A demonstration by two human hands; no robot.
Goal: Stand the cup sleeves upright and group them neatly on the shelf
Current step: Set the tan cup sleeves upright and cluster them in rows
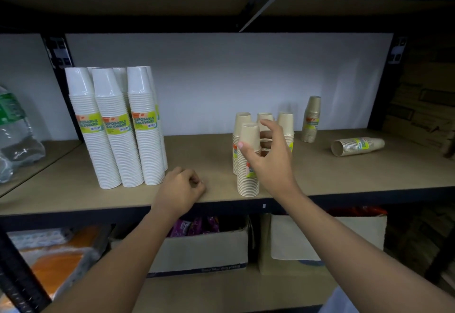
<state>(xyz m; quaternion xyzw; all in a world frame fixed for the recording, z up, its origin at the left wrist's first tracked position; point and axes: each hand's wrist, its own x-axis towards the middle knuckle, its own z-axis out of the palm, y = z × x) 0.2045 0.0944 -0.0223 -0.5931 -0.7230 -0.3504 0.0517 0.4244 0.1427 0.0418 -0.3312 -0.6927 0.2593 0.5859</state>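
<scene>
Several beige cup sleeves stand upright in a tight group (pixel 248 155) near the middle of the shelf board (pixel 211 165). My right hand (pixel 267 155) hovers in front of this group with fingers spread, the thumb close to the front sleeve; it grips nothing. Further right, one beige sleeve (pixel 311 119) stands upright by the back wall. Another beige sleeve (pixel 357 146) lies on its side at the far right. My left hand (pixel 182 188) rests on the shelf's front edge with fingers curled, holding nothing.
Tall white cup sleeves (pixel 118 128) with green labels stand grouped at the shelf's left. A plastic-wrapped water bottle pack (pixel 14 130) sits on the neighbouring shelf. Cardboard boxes (pixel 204 246) fill the lower shelf. A dark upright post (pixel 391 86) bounds the right side.
</scene>
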